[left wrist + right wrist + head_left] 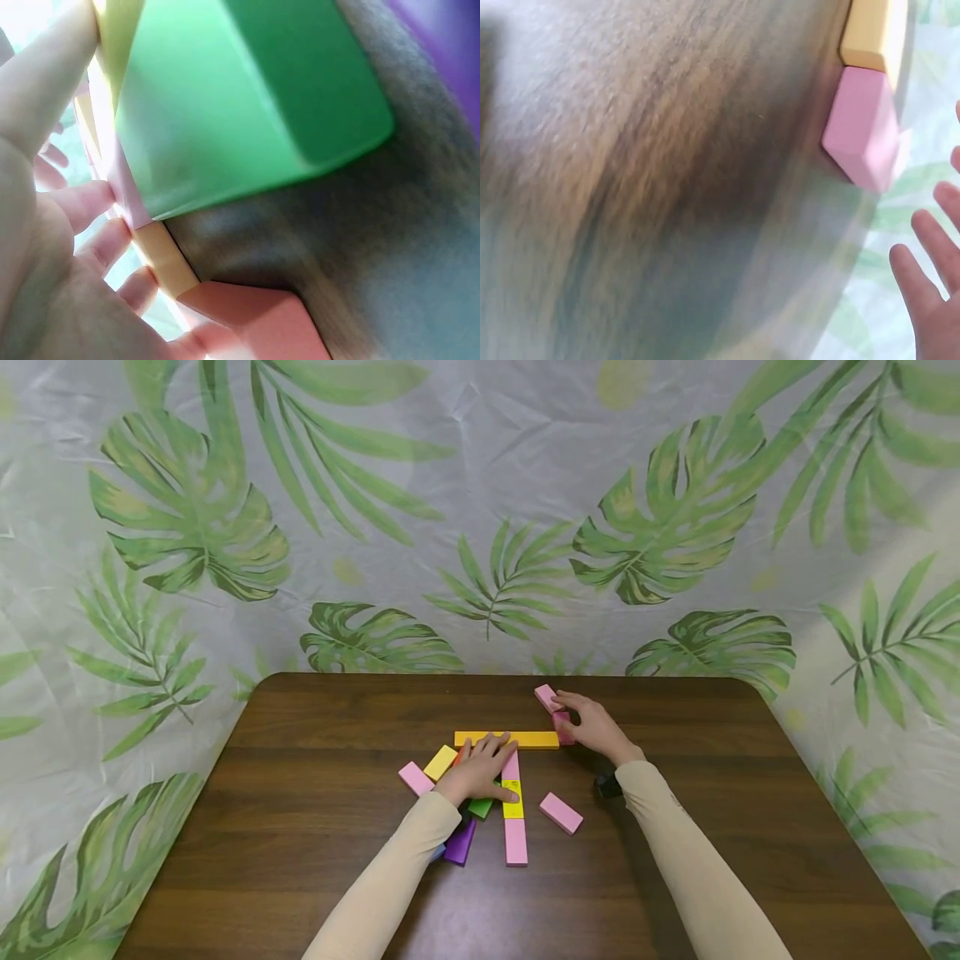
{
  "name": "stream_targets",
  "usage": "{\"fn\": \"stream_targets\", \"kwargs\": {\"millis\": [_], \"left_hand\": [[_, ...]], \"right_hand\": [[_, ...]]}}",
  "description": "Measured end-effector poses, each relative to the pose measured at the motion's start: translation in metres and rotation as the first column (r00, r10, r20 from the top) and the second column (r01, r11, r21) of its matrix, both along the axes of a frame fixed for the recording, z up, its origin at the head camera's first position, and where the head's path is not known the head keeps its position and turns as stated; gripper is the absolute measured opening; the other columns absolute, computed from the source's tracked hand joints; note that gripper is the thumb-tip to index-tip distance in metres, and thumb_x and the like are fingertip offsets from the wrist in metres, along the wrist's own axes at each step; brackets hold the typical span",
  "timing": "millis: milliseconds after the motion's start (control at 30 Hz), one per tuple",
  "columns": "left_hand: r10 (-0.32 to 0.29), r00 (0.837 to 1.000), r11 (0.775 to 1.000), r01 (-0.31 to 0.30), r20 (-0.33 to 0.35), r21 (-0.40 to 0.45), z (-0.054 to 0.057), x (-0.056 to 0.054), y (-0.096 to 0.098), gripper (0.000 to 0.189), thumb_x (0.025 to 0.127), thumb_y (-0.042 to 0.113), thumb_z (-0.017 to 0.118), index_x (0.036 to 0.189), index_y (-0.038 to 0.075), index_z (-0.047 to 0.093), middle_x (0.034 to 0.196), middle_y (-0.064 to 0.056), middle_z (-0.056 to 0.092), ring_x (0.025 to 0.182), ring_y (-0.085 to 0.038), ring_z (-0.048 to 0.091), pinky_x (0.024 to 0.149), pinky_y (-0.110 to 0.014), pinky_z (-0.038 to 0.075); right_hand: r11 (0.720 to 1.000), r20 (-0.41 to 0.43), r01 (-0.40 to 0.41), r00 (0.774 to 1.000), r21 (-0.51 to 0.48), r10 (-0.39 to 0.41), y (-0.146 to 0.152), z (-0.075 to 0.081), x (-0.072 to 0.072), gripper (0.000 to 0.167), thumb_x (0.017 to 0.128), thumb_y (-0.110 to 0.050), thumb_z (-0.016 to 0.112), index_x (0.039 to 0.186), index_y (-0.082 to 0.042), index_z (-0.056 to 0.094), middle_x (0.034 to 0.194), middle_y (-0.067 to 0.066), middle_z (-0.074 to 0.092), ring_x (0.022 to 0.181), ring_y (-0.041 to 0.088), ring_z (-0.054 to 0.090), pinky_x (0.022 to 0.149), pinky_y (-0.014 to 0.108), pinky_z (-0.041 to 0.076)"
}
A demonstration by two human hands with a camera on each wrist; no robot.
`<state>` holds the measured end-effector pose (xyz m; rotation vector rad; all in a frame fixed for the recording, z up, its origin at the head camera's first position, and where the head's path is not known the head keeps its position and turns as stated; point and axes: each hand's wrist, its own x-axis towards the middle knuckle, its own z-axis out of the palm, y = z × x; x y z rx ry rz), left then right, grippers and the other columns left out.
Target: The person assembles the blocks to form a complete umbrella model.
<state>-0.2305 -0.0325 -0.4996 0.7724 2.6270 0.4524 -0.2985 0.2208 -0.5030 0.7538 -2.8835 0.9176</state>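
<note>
My left hand [480, 774] lies over the blocks mid-table, its fingers stretched toward an orange strip [540, 740] and its thumb on a yellow block [513, 811]. That yellow block stands in a column between two pink blocks, the lower one [516, 843] fully in sight. Under the palm, a green block [195, 112] fills the left wrist view, with a red block [262, 322] below. At the strip's right end, my right hand [597, 727] has its fingertips at two pink blocks, a lighter one [545, 697] and a darker one [563, 728]. Its fingers look loosely spread in the right wrist view.
A single pink block [561, 813] lies right of the column. Left of my left hand are another pink block [416, 778], a yellow block [440, 762] and a purple block [460, 843]. Leaf-patterned cloth hangs behind the brown table [300, 827].
</note>
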Motion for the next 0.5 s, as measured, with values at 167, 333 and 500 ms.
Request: {"fn": "stream_targets", "kwargs": {"millis": [167, 333, 500], "left_hand": [[-0.001, 1.0, 1.0, 0.001, 0.004, -0.004, 0.0, 0.0, 0.0, 0.088, 0.084, 0.047, 0.069, 0.153, 0.015, 0.024, 0.159, -0.004, 0.013, 0.145, -0.029, 0.006, 0.111, -0.055, 0.0], [-0.001, 1.0, 1.0, 0.001, 0.005, -0.011, -0.001, 0.0, -0.001, 0.089, 0.084, 0.047, 0.069, 0.153, 0.015, 0.023, 0.159, -0.003, 0.013, 0.145, -0.029, 0.006, 0.112, -0.054, 0.0], [0.001, 1.0, 1.0, -0.001, 0.008, -0.009, -0.001, 0.0, 0.0, 0.089, 0.084, 0.047, 0.069, 0.153, 0.016, 0.024, 0.159, -0.003, 0.013, 0.145, -0.029, 0.006, 0.112, -0.054, 0.0]], "right_hand": [[1.0, -0.041, -0.03, 0.999, 0.001, 0.03, 0.003, 0.007, 0.006, 0.046, 0.088, -0.007, 0.065, 0.13, 0.006, 0.055, 0.139, 0.025, 0.046, 0.127, 0.042, 0.042, 0.104, 0.055, 0.03], [0.999, -0.037, -0.04, 0.998, 0.01, 0.04, 0.005, 0.013, 0.016, 0.048, 0.087, -0.006, 0.065, 0.132, 0.005, 0.053, 0.139, 0.024, 0.046, 0.128, 0.041, 0.042, 0.104, 0.055, 0.03], [0.999, -0.044, -0.045, 0.998, 0.006, 0.045, 0.008, 0.013, 0.025, 0.048, 0.087, -0.006, 0.066, 0.132, 0.005, 0.053, 0.139, 0.024, 0.047, 0.127, 0.041, 0.042, 0.103, 0.056, 0.031]]}}
